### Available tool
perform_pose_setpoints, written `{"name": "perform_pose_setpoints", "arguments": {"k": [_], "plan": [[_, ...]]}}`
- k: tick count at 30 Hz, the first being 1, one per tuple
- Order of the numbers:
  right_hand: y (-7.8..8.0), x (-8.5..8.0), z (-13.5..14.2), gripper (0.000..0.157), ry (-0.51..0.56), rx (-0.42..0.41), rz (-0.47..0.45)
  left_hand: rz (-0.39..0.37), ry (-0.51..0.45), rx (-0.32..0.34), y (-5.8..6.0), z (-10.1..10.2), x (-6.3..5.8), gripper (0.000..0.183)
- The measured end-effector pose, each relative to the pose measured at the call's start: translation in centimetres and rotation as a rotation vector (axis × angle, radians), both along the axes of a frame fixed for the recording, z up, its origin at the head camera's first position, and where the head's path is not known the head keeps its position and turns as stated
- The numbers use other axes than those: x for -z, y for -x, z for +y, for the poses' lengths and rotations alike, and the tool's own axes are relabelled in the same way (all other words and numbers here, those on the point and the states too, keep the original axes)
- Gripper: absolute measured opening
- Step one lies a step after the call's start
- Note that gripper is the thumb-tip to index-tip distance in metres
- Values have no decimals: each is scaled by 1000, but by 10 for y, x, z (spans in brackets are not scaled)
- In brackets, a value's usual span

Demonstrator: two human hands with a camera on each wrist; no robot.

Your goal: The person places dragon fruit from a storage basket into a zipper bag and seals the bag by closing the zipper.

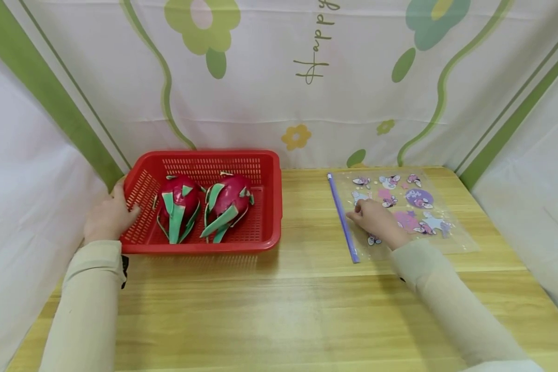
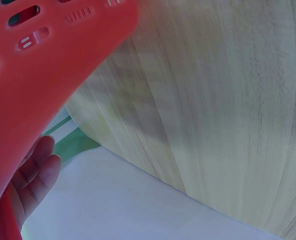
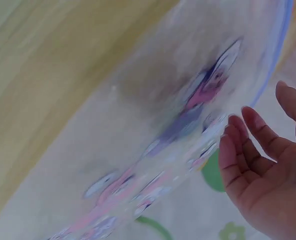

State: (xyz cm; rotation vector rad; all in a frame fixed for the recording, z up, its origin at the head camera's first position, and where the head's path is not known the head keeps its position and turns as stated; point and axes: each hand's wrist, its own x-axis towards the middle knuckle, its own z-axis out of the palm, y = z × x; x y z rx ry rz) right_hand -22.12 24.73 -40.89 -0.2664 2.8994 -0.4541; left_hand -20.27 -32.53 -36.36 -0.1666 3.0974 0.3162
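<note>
My left hand (image 1: 106, 216) grips the left end of a red plastic basket (image 1: 275, 217), thumb over the rim and fingers along the outer wall. In the left wrist view, the fingers (image 2: 37, 182) show beneath the red wall. Two dragon fruits, a left one (image 1: 180, 206) and a right one (image 1: 232, 199), lie inside with their green scales towards me. On the right, my right hand (image 1: 376, 219) hovers over a flat, clear zip bag (image 1: 446, 206) printed with cartoon figures. Its fingers (image 3: 233, 160) are loosely bent with nothing between them.
The bag's purple slider strip (image 1: 341, 219) faces the basket across the wooden table (image 1: 260, 310). White cloth with flowers and green stripes (image 1: 242, 103) hangs behind the table and along both sides. The basket stands near the back left.
</note>
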Motion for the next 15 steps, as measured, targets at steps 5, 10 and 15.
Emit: {"name": "perform_pose_setpoints", "arguments": {"k": [5,10,15], "plan": [[-3,4,-17,37,-4,-33,-27,16,9,4,0,1,-1,77],[-3,8,-22,34,-29,-35,-28,13,4,-3,-1,1,-1,78],[-3,10,-23,28,-50,-21,-29,13,2,-2,-1,1,-1,78]]}}
